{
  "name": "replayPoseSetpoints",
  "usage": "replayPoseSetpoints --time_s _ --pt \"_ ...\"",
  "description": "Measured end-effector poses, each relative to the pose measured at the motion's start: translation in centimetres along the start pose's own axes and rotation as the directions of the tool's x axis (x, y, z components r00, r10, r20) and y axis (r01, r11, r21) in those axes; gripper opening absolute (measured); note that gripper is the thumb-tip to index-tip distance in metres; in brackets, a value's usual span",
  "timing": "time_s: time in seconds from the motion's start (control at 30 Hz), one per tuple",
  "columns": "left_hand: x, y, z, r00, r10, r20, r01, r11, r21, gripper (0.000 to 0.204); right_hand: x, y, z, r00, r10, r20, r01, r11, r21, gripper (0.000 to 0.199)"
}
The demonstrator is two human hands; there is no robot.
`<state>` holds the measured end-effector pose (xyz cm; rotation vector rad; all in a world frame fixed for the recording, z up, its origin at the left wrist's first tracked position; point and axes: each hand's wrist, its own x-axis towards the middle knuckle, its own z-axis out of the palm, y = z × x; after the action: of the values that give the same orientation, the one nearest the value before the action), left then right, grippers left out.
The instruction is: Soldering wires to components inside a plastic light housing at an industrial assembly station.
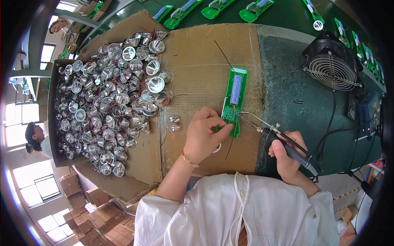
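A long green plastic casing (243, 86) lies on the cardboard, with a lilac cylindrical battery (236, 89) in its upper part and a small green circuit board (230, 116) with thin wires below. My left hand (204, 133) is over the casing's lower left side, thumb and fingers pinched together at the board; what they hold is hidden. Under that hand peeks the rim of a round reflector (218, 148). My right hand (287, 153) grips a black-handled soldering iron (267, 134), whose thin metal end reaches the board's right side.
An open carton (56, 110) full of silvery lamp reflectors (108, 92) stands at left. One loose reflector (174, 123) sits beside my left hand. At right are a black fan (331, 67) and a blue powered box (367, 117). Several green casings (256, 10) line the far edge.
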<state>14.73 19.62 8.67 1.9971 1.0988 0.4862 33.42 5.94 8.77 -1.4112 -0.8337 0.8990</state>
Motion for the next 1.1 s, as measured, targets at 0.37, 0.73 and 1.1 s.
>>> replayPoseSetpoints --time_s 0.37,0.73,1.1 --pt "-1.4 1.1 -1.1 0.939 -0.320 -0.123 0.270 0.912 -0.308 0.011 0.4 1.3 -3.9 0.984 -0.116 -0.137 0.118 0.993 0.007 0.018" --pt "23.8 9.9 4.7 0.976 0.193 0.104 -0.216 0.927 0.307 0.018 2.1 2.8 -4.8 0.985 -0.012 -0.174 0.002 0.999 -0.053 0.019" --pt "23.3 15.5 4.1 0.790 0.585 0.183 -0.237 0.566 -0.790 0.026 2.9 2.5 -5.6 0.984 0.033 -0.172 -0.044 0.997 -0.060 0.020"
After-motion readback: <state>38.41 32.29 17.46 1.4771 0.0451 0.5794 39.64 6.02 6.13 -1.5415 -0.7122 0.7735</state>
